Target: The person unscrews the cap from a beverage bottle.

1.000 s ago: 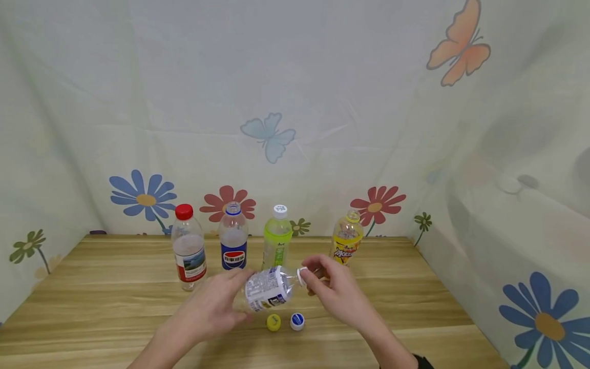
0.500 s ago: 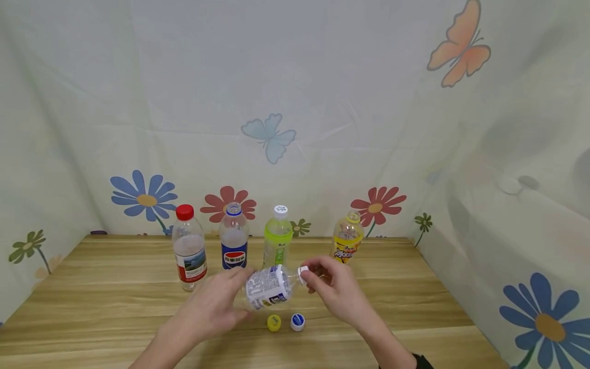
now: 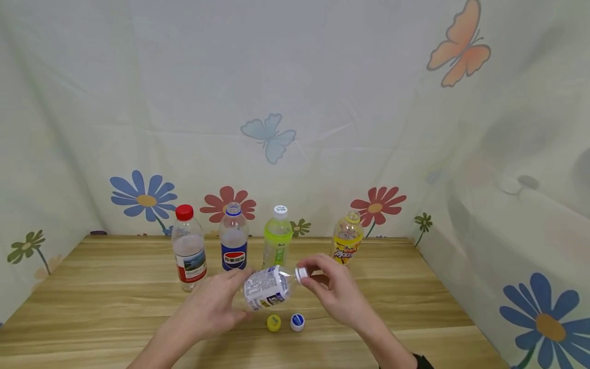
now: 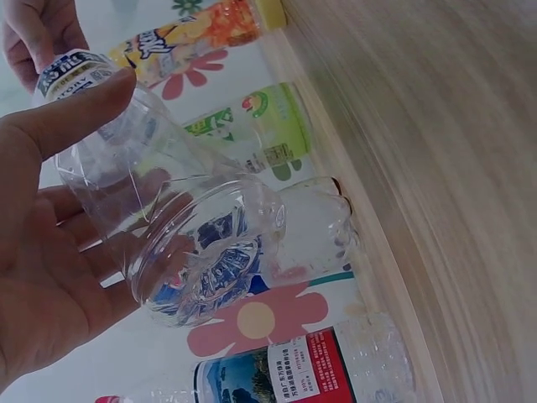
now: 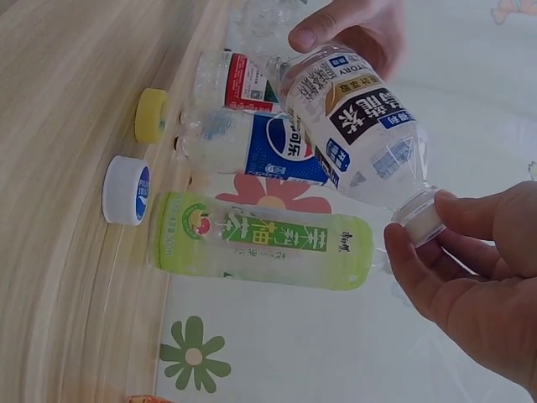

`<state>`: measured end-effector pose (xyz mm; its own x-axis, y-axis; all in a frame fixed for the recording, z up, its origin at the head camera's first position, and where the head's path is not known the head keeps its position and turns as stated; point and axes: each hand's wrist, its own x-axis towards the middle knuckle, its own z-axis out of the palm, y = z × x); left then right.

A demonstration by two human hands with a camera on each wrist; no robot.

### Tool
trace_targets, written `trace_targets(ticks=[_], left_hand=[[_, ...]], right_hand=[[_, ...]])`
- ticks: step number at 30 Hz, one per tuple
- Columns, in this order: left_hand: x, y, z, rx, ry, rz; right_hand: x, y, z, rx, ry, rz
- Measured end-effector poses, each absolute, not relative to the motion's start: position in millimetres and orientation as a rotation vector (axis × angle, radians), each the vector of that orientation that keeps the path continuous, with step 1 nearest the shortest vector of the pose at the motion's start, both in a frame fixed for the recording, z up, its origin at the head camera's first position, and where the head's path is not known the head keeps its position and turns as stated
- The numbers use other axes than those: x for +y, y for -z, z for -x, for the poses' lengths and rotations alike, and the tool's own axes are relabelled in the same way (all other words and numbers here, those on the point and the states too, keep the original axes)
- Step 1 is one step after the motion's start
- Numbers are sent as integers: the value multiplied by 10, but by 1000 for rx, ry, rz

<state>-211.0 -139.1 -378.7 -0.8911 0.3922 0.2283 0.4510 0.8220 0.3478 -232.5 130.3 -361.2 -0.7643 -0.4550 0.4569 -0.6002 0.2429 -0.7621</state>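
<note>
A clear plastic bottle [image 3: 266, 288] with a white oolong tea label is held tilted above the table, its neck to the right. My left hand [image 3: 213, 302] grips it round the lower body; the bottle's ribbed base [image 4: 218, 260] faces the left wrist camera. At the neck my right hand [image 3: 338, 293] pinches a white cap [image 5: 422, 220] between thumb and fingers. The cap sits at the bottle's mouth; how tightly I cannot tell. Below the bottle, a yellow cap [image 3: 274, 323] and a white cap with a blue top [image 3: 297, 322] lie on the table.
Behind my hands stand a red-capped water bottle [image 3: 189, 261], an uncapped Pepsi bottle [image 3: 233, 241], a white-capped green tea bottle [image 3: 277, 238] and an uncapped yellow-labelled bottle [image 3: 348, 238]. A flowered cloth [image 3: 193, 102] hangs behind the wooden table [image 3: 115, 287].
My right fingers have shifted round the white cap, which shows more clearly now. The left hand and the bottle have barely moved.
</note>
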Motion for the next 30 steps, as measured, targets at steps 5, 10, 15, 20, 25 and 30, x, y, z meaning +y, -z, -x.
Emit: trace_targets(ticks=[5,10,15,20,25,30], left_hand=[[-1397,3791,2107,-2856,589,666],[-1402,3789,2107,-2856,595,663],[-1402,3782,2108,-2859,589,667],[-1398,3773,2105,-2852,580,678],[-1393,3766,2103,-2856,572,680],[-1388,3765,2102,-2854,562,675]], right_hand=[[1297,3611,2324,-2339,-1573,-1034],[1296,3611,2331,-2327,-1585,-1056],[1304,3619,2328,-2365,-1555,-1005],[1301,3637,2326,-2458,-1470,-869],[1297,3641,2336,-2528,-1421,-799],[1306,3625,2325,-2588,-1413,-784]])
